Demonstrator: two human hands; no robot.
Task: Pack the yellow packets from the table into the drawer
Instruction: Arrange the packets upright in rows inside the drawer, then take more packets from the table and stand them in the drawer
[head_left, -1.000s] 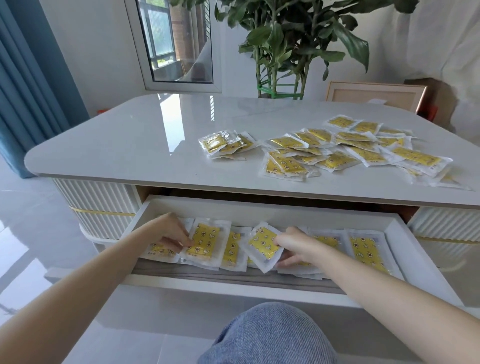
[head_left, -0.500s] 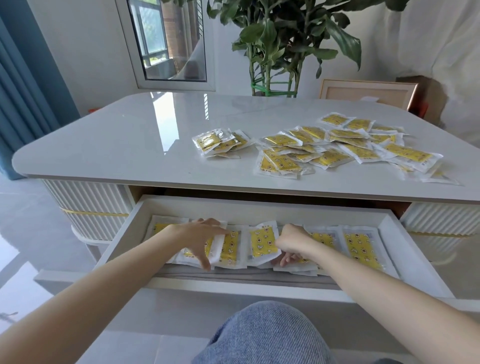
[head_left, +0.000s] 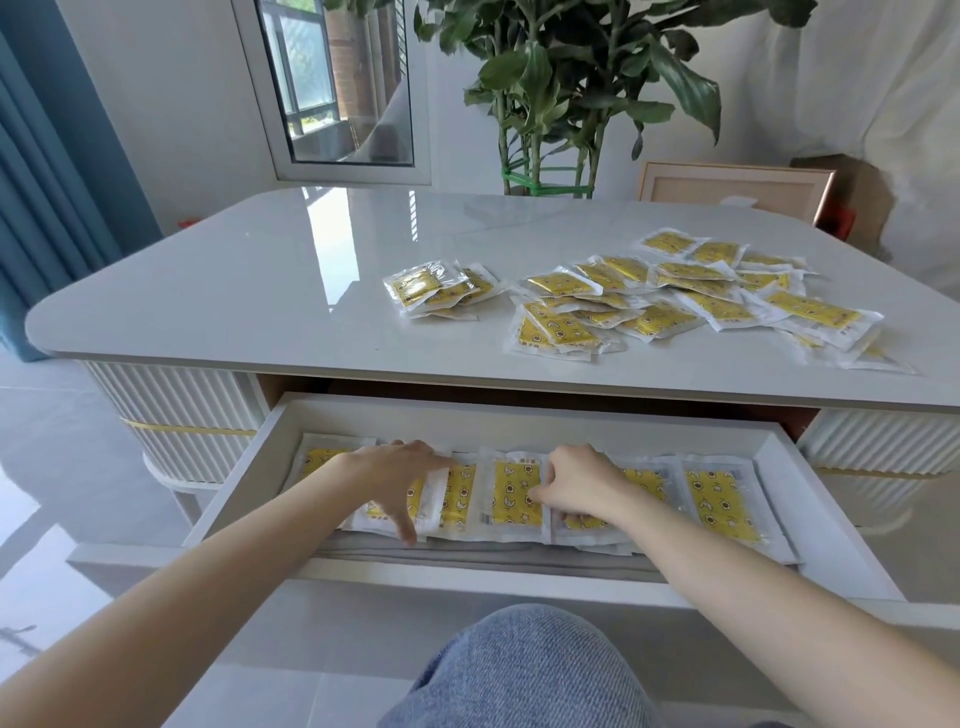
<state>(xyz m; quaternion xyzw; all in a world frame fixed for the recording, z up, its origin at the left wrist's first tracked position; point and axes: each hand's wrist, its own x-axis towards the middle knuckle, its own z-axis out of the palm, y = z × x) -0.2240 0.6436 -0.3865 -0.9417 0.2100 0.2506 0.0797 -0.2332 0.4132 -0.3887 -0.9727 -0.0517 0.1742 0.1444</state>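
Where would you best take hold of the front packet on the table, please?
Pinch the packet's clear near edge from the drawer side: it lies flat on top of the pile, its sealed border overhangs the table, and nothing covers it.

Glossy stone-like table (head_left: 260, 291), clear shiny plastic packets (head_left: 561, 338), matt white drawer (head_left: 519, 421), denim knee (head_left: 519, 670)
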